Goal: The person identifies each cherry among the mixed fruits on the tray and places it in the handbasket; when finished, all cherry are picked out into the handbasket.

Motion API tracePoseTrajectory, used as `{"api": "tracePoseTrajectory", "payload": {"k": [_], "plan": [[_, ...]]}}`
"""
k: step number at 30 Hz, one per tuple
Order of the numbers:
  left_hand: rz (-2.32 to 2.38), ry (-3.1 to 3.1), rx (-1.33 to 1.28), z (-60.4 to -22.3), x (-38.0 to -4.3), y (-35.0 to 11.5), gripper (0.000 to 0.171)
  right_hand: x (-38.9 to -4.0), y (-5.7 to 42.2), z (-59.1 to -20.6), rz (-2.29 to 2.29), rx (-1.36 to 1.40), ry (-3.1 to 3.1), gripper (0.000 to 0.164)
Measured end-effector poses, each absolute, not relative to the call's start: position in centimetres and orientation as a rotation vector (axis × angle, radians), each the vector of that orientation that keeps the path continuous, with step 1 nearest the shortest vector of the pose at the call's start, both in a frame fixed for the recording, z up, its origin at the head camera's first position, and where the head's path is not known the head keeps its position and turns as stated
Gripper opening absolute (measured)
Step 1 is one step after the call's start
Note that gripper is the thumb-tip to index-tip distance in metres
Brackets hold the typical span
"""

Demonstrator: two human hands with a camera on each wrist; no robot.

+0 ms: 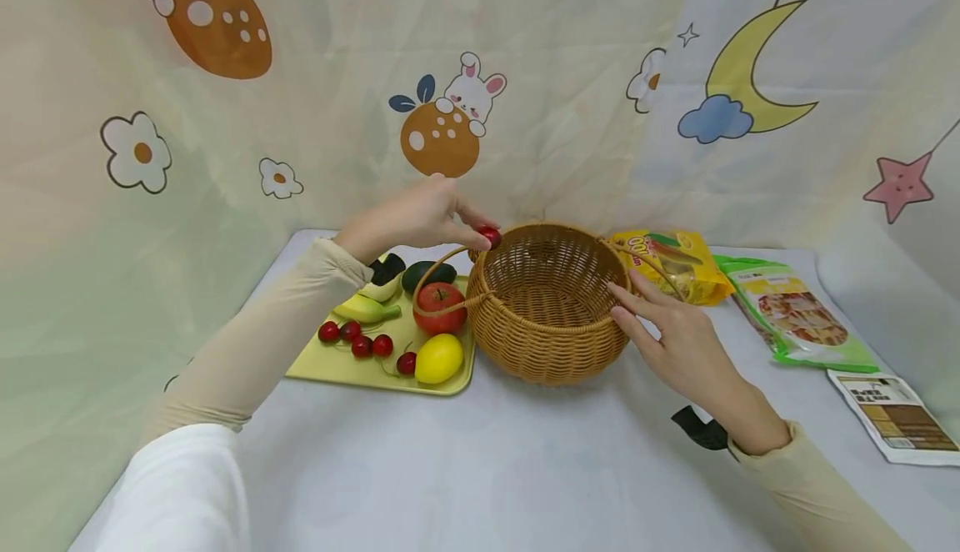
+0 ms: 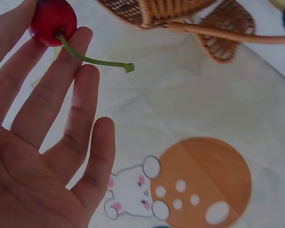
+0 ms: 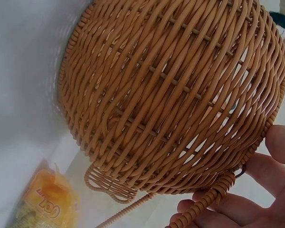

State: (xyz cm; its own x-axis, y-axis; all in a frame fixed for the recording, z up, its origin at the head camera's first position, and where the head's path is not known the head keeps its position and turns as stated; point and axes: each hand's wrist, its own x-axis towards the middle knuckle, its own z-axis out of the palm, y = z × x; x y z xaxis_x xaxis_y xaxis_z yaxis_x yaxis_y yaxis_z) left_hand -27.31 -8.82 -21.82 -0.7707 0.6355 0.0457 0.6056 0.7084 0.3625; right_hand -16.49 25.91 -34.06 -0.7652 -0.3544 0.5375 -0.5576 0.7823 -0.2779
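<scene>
My left hand (image 1: 431, 217) pinches a red cherry (image 2: 53, 23) between thumb and fingertips, close over the left rim of a wicker basket (image 1: 547, 352). A green stem hangs off the cherry in the left wrist view. The basket stands upright with its two handles folded outward, and its woven bottom shows bare inside. My right hand (image 1: 682, 348) rests against the basket's right rim with thumb and fingers extended; in the right wrist view the fingers lie by the rim and behind the handle (image 3: 204, 204).
Left of the basket a yellow tray (image 1: 337, 368) bears a pomegranate (image 1: 439, 308), a lemon (image 1: 438, 358), several cherries (image 1: 362, 346), a banana (image 1: 367, 310) and a dark green avocado-like fruit (image 1: 429, 277). At right lie a yellow snack bag (image 1: 675, 264), a green-edged packet (image 1: 802, 314) and a white-brown pouch (image 1: 896, 417).
</scene>
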Motion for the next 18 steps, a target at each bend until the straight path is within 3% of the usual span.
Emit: {"api": "tracePoseTrajectory", "payload": {"k": [18], "plan": [[0.752, 2.588, 1.211, -23.3, -30.8, 0.9, 0.023, -16.5, 25.9, -34.1, 0.557, 0.658, -2.537, 0.04]]}}
